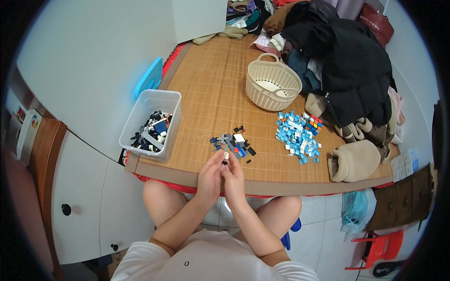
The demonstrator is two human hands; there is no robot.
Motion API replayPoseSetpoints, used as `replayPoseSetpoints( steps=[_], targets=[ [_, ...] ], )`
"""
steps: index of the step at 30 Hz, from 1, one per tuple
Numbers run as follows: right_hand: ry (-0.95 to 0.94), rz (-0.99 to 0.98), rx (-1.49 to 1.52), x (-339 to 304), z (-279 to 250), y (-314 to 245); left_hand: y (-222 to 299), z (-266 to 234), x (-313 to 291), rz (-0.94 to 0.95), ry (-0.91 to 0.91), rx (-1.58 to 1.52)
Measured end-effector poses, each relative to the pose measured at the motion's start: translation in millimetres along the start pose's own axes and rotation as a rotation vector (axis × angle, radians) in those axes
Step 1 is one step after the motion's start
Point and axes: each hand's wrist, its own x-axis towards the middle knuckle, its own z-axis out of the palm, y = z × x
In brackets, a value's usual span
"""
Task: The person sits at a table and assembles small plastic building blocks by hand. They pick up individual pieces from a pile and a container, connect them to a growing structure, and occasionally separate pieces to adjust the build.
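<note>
Hands meet at the near edge of a bamboo mat [211,93], where a seated person pinches small building bricks together: the left hand [209,177] and right hand [233,180] are touching, fingers narrowed around a tiny white piece [226,155] and a dark piece [225,162] held between the fingertips, just short of the mat's brown border. Directly beyond the fingertips lies a loose scatter of grey, black, blue and white bricks [234,143]; a larger heap of light-blue bricks [297,136] sits well to the right, with a colourful puzzle cube [314,123] at its far edge. A clear bin [149,100] of dark bricks stands at the left edge of the mat, a cream basket [273,86] farther back, and piled clothes [347,70] crowd the right side. Judged from this view, joining pieces this small goes best with the studs lined up squarely before any squeeze, pressure straight down from the thumb pads, and the work kept low over the mat so a slipped brick lands among the scatter and not on the tiled floor by the knees. Which stud meets which cannot be told at this size.
</note>
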Motion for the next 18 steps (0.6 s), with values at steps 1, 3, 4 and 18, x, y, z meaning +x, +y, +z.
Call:
replayPoseSetpoints(
  steps=[1,3,4,18],
  targets=[
    [-0.009,0.0,0.003,0,0,0,2,1,-1,0.0,-0.001,-0.004],
    [-0.008,-0.003,-0.031,-1,2,0,5,1,-2,-0.009,0.001,-0.007],
    [-0.006,-0.004,-0.049,-2,2,0,7,0,-2,-0.021,0.003,-0.007],
    [-0.008,0.14,-0.117,16,-11,17,-4,-31,14,-0.129,0.033,-0.104]
  ],
)
